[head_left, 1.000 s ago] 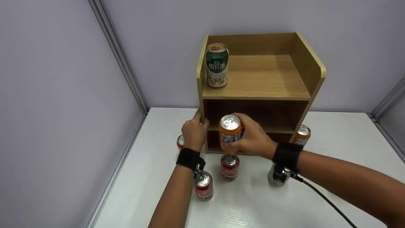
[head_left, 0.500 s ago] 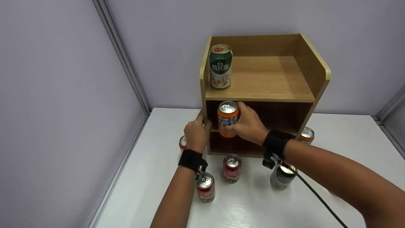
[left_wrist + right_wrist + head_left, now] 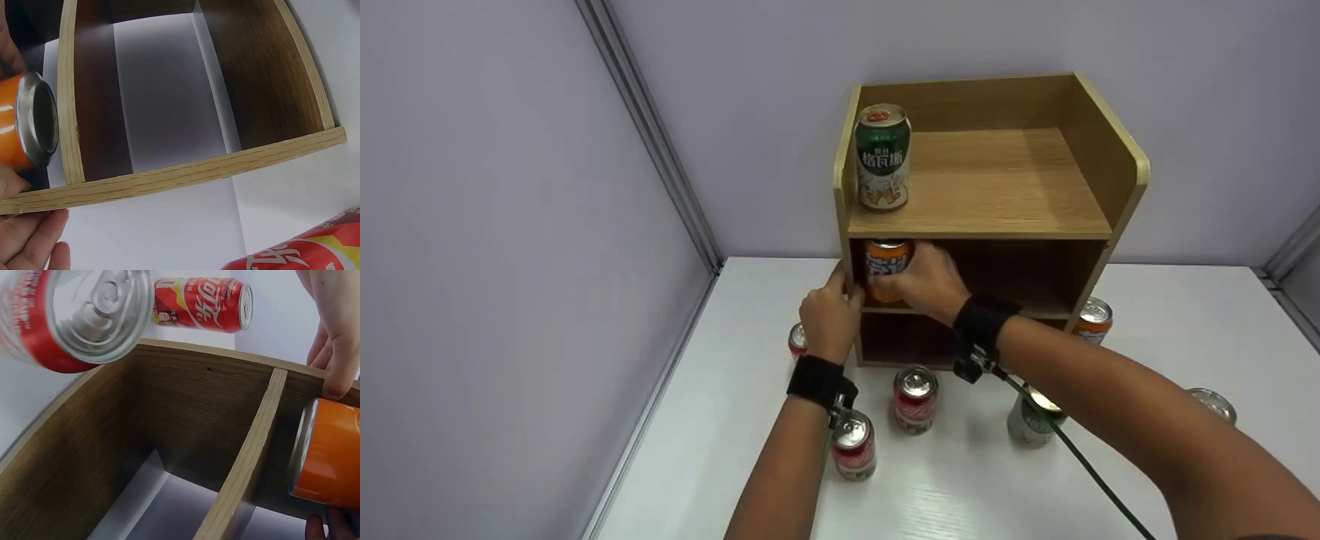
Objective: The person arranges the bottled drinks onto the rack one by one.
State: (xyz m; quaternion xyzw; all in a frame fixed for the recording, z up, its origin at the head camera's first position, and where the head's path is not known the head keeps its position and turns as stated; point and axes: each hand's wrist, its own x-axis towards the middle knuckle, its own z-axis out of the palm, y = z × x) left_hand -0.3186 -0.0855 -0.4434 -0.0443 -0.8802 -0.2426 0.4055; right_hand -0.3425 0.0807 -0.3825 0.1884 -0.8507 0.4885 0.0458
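Note:
In the head view my right hand (image 3: 926, 279) grips an orange soda can (image 3: 886, 259) upright inside the middle compartment, at its left end. The can's base (image 3: 38, 121) faces the left wrist camera, close to the middle board's front edge. My left hand (image 3: 831, 319) holds the left side panel (image 3: 169, 181) of the small wooden shelf (image 3: 982, 184), thumb inside and fingers outside. The right wrist view shows that thumb (image 3: 339, 371) right by the orange can. A green and white can (image 3: 883, 157) stands on the top board at the left.
Two red cans (image 3: 916, 401) (image 3: 853, 446) stand before the shelf, and another red can (image 3: 797, 341) is left of it, partly hidden. A green-grey can (image 3: 1033, 420), an orange can (image 3: 1093, 321) and a silver-topped can (image 3: 1213, 403) are on the right. A cable (image 3: 1080, 450) trails from my right wrist.
My right hand has carried the orange can from in front of the shelf up and back into the middle compartment. The left hand keeps its hold on the side panel.

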